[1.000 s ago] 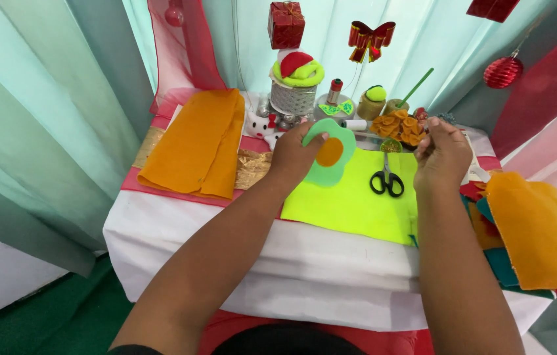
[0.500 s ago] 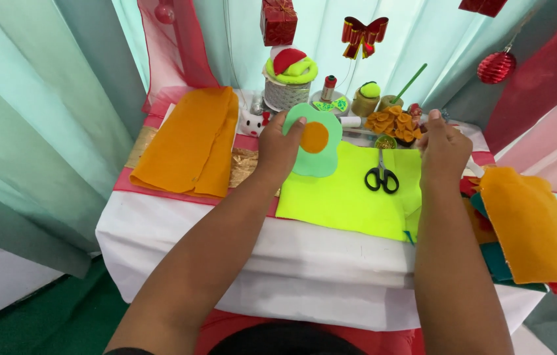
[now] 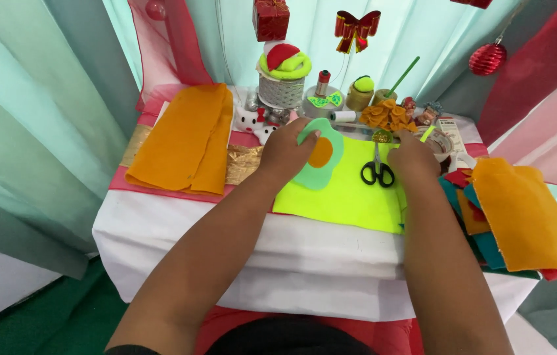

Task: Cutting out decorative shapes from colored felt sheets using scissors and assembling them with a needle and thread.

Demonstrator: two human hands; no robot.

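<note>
The left hand (image 3: 283, 152) is pinching a pale green felt shape (image 3: 321, 161) with an orange centre, lying across the far left edge of the lime felt sheet (image 3: 341, 197). The right hand (image 3: 413, 158) is resting curled just right of the black scissors (image 3: 377, 172); whether it grips anything is unclear. The sheet's near half is lying bare.

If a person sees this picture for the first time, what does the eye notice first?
First, the neon yellow-green felt sheet at the table's centre, with black-handled scissors lying on it. The left hand holds a mint-green felt shape with an orange circle over its left edge; orange felt lies far left.
</note>
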